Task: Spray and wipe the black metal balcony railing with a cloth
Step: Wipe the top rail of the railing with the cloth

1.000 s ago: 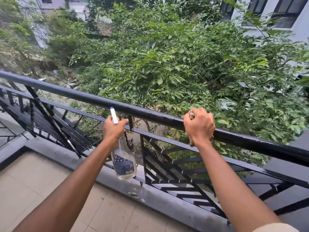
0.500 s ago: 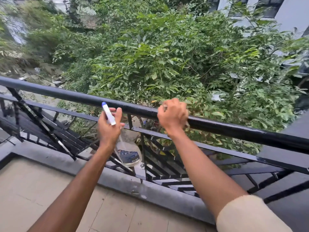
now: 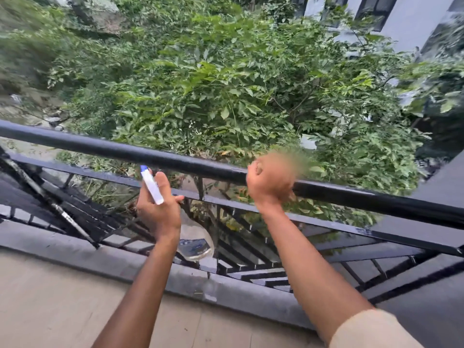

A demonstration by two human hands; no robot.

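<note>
— Right hand (image 3: 270, 183) has slid left along rail (image 3: 100, 146). Grip?
— Fingers curled over rail; cloth lost in blur. Left hand (image 3: 159, 209) holds bottle (image 3: 197, 243) just below. Rail axis: centre-left to lower-right.

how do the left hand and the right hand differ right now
The left hand grips the spray bottle; the right hand is fisted on what looks like the cloth, blurred. The left hand hangs below the top rail, off it; the right hand sits on it. Both are closed on something.
</note>
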